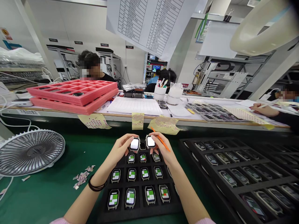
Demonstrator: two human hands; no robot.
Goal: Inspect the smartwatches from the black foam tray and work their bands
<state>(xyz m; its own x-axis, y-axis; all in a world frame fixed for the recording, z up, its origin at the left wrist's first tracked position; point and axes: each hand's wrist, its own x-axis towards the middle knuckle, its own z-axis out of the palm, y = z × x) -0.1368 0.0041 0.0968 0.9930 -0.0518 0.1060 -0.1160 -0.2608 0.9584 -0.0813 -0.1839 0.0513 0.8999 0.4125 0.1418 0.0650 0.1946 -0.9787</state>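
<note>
Holding one white-lit watch (135,144) in closed fingers, the left hand (121,148) hovers over the far edge of the black tray (137,211). The right hand (163,150) grips a second lit watch (150,142) plus an orange pen (160,139), just beside. Green-screened watches (131,174) fill the tray's compartments nearer the person.

Pink trays (70,93), green mat (46,193), orange pen (161,140), black foam tray (121,211)

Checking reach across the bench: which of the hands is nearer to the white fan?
Left. The left hand holds a watch over the black tray, on the side toward the fan; the right hand is farther away, past it.
</note>
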